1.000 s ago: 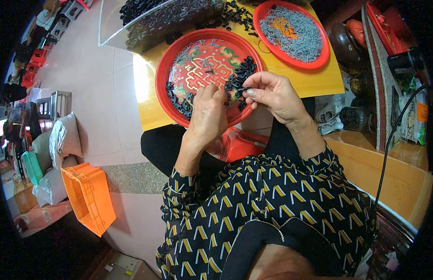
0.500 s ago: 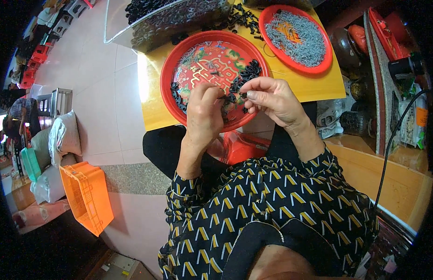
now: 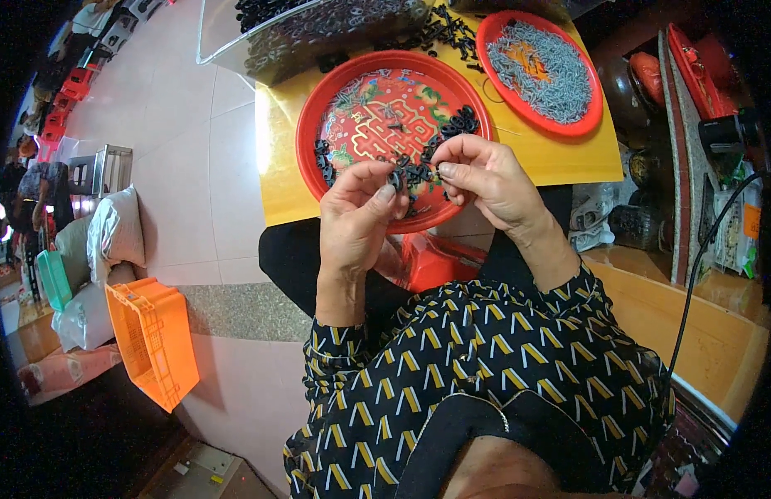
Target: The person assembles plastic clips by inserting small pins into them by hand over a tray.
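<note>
My left hand [image 3: 357, 218] and my right hand [image 3: 485, 179] meet above the near rim of a round red tray [image 3: 312, 116] with a patterned floor. Between the fingertips of both hands sits a small black plastic part [image 3: 396, 177]. Loose black plastic pieces [image 3: 460, 125] lie scattered on the tray, mostly on its right side and left edge. The tray rests on a yellow tabletop [image 3: 273, 179]. A second red tray [image 3: 589, 121] at the far right holds a heap of small grey metal pieces [image 3: 539, 71].
A clear plastic bin [image 3: 236, 41] with black parts stands at the far edge. An orange crate [image 3: 148, 341] and white sacks [image 3: 111, 233] sit on the tiled floor at left. A red stool [image 3: 435, 262] shows under the table. Red containers and a black cable are at right.
Both hands have drawn slightly nearer to me over the tray's near rim, fingertips staying together on a small black part.
</note>
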The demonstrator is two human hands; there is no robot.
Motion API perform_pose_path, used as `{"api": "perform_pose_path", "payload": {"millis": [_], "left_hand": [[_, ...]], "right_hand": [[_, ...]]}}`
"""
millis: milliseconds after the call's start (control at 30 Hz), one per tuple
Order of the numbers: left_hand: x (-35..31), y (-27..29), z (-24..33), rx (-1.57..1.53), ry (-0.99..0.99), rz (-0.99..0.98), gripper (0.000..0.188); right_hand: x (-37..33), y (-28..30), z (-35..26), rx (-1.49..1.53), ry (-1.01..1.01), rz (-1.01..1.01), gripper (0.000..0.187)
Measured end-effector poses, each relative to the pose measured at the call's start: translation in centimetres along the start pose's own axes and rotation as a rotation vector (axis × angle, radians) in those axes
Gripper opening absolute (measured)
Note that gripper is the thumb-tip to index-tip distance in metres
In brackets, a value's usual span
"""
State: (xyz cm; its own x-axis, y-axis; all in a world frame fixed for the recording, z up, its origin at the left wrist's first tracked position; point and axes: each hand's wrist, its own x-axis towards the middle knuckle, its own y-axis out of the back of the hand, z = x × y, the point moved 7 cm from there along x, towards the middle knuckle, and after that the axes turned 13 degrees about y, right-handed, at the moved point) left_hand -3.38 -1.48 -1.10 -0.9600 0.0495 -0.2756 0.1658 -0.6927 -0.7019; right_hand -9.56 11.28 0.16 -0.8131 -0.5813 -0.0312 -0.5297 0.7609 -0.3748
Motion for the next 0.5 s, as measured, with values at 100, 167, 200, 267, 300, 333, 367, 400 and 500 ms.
{"api": "perform_pose_path", "payload": {"millis": [100, 167, 200, 267, 300, 333, 367, 400, 500], "left_hand": [[-0.4, 0.3, 0.1, 0.054, -0.027, 0.040, 0.025], [-0.6, 0.2, 0.0, 0.105, -0.042, 0.047, 0.026], [-0.7, 0.2, 0.0, 0.129, -0.033, 0.081, 0.026], [-0.5, 0.5, -0.3, 0.152, -0.023, 0.112, 0.025], [-0.5, 0.9, -0.3, 0.186, -0.065, 0.106, 0.024], [-0.6, 1.0, -0.1, 0.220, -0.106, 0.101, 0.023], [-0.7, 1.0, 0.0, 0.220, -0.107, 0.103, 0.023], [-0.7, 0.9, 0.0, 0.192, -0.109, 0.096, 0.021], [-0.8, 0.1, 0.5, 0.099, -0.109, 0.103, 0.019]], "right_hand": [[0.0, -0.4, -0.1, -0.056, 0.006, 0.002, 0.013], [-0.1, -0.6, -0.2, -0.087, 0.002, 0.013, 0.013], [-0.1, -0.6, -0.2, -0.090, 0.001, 0.020, 0.013], [-0.2, -0.6, -0.3, -0.094, 0.001, 0.028, 0.012], [-0.2, -0.8, -0.3, -0.076, 0.006, 0.011, 0.012], [-0.2, -1.0, -0.4, -0.059, 0.011, -0.005, 0.012], [-0.1, -1.2, -0.4, -0.058, 0.010, -0.008, 0.012], [-0.2, -1.2, -0.4, -0.058, 0.008, -0.008, 0.012], [-0.2, -1.5, -0.4, -0.017, 0.004, -0.013, 0.011]]}}
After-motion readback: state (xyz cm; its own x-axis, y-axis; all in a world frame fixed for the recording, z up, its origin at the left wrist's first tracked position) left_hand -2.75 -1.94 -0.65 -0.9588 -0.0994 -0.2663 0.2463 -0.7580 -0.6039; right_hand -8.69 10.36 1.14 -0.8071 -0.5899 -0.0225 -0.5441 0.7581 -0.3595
